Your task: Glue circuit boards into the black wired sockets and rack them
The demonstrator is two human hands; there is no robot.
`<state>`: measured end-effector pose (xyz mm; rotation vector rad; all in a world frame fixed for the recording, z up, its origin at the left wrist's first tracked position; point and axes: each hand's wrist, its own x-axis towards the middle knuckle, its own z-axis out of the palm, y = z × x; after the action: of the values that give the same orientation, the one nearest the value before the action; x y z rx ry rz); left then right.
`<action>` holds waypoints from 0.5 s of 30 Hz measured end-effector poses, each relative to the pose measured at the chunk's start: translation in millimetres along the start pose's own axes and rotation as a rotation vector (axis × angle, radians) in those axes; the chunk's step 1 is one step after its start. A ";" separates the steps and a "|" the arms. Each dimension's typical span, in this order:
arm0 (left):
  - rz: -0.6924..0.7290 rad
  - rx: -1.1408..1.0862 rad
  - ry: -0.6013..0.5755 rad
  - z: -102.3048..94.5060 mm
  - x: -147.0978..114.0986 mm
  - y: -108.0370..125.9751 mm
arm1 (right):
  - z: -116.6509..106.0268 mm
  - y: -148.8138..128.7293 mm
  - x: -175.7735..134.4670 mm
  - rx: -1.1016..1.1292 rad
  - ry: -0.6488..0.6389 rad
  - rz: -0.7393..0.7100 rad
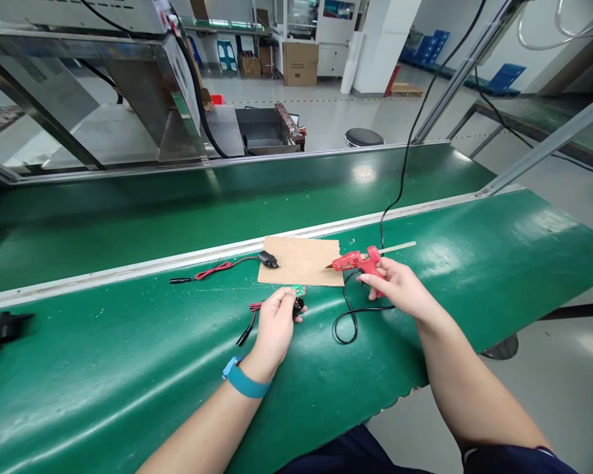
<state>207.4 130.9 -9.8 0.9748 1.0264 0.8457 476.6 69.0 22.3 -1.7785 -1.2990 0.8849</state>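
Observation:
My left hand, with a blue-green strap at the wrist, is closed on a small green circuit board and a black part. A red and black wire with a black plug trails out to the left of it. In my right hand is a red hot glue gun, gripped by its handle. A pale glue stick sticks out of the gun's back, and its nozzle points left over a piece of cardboard. On the cardboard's left edge lies a black device with a red and black lead.
The glue gun's black cord loops on the green bench mat and rises at the back. A white rail crosses behind the cardboard. Blurred black parts lie at far left. A metal frame stands at right.

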 end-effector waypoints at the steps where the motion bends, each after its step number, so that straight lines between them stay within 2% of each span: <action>1: -0.012 0.005 0.000 2.6 2.5 -0.8 | 0.3 3.0 1.0 -0.034 0.009 -0.001; 5: -0.054 0.018 0.021 8.2 12.3 0.4 | -4.8 5.4 5.2 -0.219 0.048 -0.032; 11: -0.098 0.010 0.032 7.5 15.9 5.7 | -8.9 -15.7 10.9 -0.506 0.065 -0.121; 15: -0.129 -0.022 0.009 3.5 20.3 5.8 | -12.0 -22.4 8.3 -0.605 0.053 -0.144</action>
<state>216.1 150.4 -9.6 0.8768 1.0737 0.7534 479.0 79.5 46.7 -2.0988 -1.7592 0.3756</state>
